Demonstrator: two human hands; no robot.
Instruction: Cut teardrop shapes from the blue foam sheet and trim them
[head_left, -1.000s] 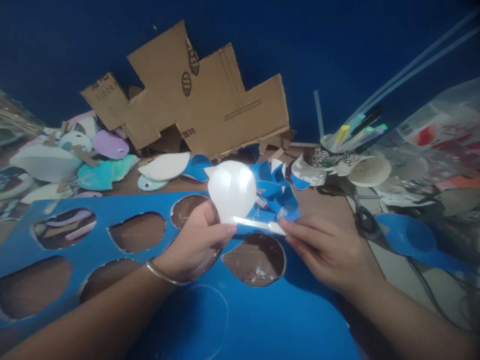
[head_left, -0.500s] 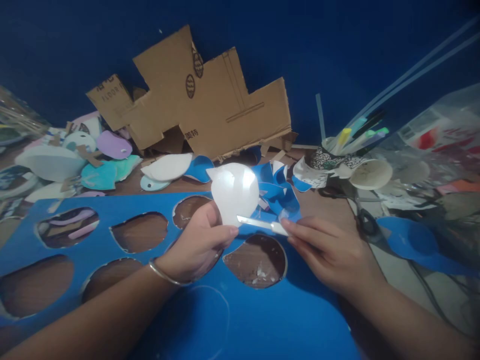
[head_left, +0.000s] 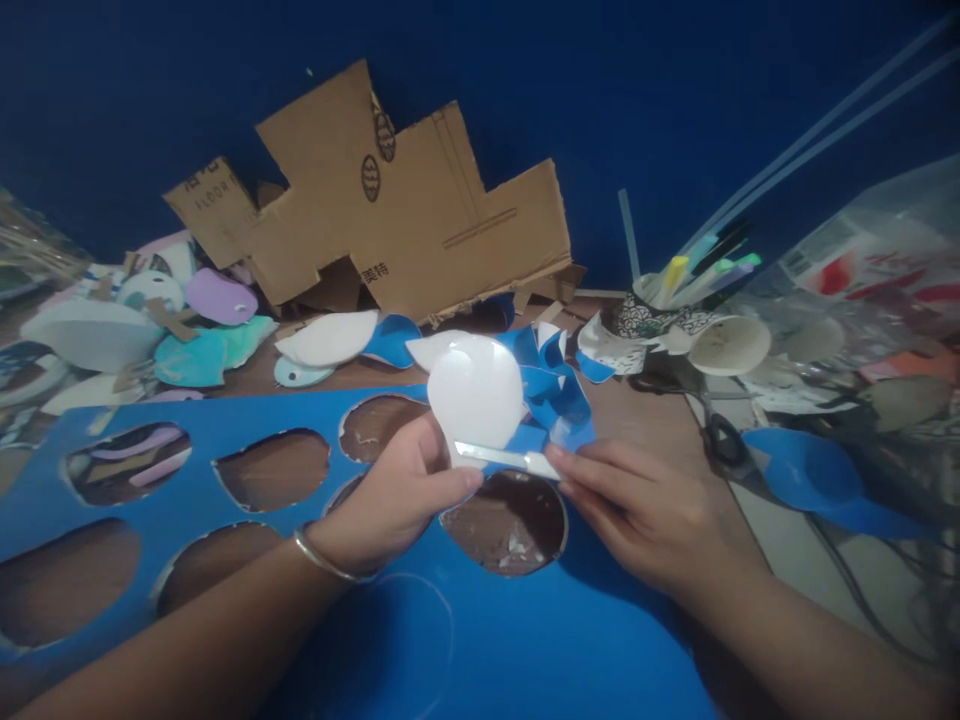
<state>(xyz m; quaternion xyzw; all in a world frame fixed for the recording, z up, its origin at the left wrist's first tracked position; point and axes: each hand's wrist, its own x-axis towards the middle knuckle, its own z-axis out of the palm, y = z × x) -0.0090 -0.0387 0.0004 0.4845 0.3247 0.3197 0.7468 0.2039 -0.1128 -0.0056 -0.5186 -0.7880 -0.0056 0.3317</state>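
Observation:
My left hand (head_left: pixel 401 480), with a bangle at its wrist, pinches the lower edge of a rounded white foam-like cutout (head_left: pixel 476 385) between thumb and fingers. In my right hand (head_left: pixel 630 500) is a craft knife (head_left: pixel 506 457), its blade pointing left across the bottom of the cutout, close to my left thumb. Whether the blade touches the edge I cannot tell. Under both hands lies a blue sheet (head_left: pixel 517 640) with several teardrop-shaped holes and a faint drawn outline.
Cut brown cardboard (head_left: pixel 420 210) leans against the blue wall. Blue scraps (head_left: pixel 559 395) lie behind the cutout, coloured fish-like shapes (head_left: pixel 217 296) at left. A patterned pen cup (head_left: pixel 645 315), scissors (head_left: pixel 726 440) and plastic bags (head_left: pixel 862 270) are at right.
The knife has moved left and slightly down along the cutout's lower edge, my right hand with it. The cutout has turned a little in my left hand. The whole view has shifted slightly.

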